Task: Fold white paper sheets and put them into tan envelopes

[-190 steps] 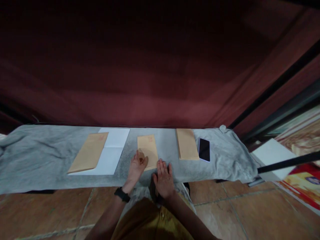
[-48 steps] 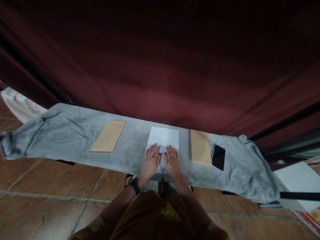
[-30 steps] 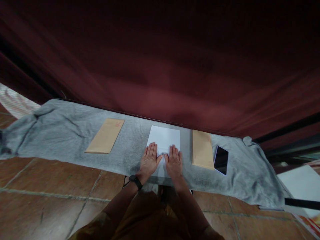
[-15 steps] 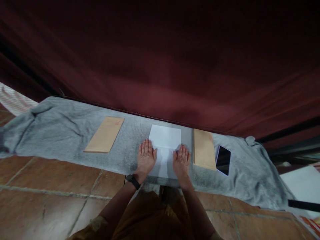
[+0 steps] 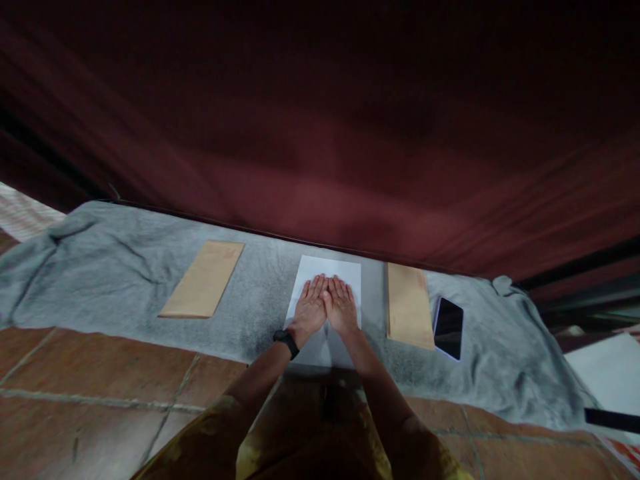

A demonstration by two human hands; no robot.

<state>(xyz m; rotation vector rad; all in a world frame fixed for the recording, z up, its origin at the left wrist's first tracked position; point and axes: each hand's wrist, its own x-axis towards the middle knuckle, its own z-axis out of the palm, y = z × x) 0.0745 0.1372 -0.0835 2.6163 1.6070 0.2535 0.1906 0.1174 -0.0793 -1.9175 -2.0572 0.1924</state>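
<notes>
A white sheet of paper (image 5: 327,265) lies on the grey cloth in front of me. Both palms rest flat on its middle, side by side, with the thumbs meeting. My left hand (image 5: 311,305), a black watch (image 5: 286,343) on its wrist, has its fingers stretched out and pointing away from me. Alongside it, my right hand (image 5: 342,303) is likewise flat with straight fingers. The part of the paper beneath the hands is hidden. To the left lies a brown envelope (image 5: 204,280); to the right, another brown envelope (image 5: 409,305) or a small stack of them.
A grey cloth (image 5: 130,287) covers the long low surface. Beside the right-hand envelope lies a phone (image 5: 449,328) with a dark screen. Dark red fabric (image 5: 320,147) rises behind. Brown floor tiles (image 5: 100,373) show in front, and a white sheet (image 5: 607,370) is at far right.
My hands have moved inward from the paper's two side edges to its middle, where they now touch. The view has shifted slightly; the envelopes and phone lie as before.
</notes>
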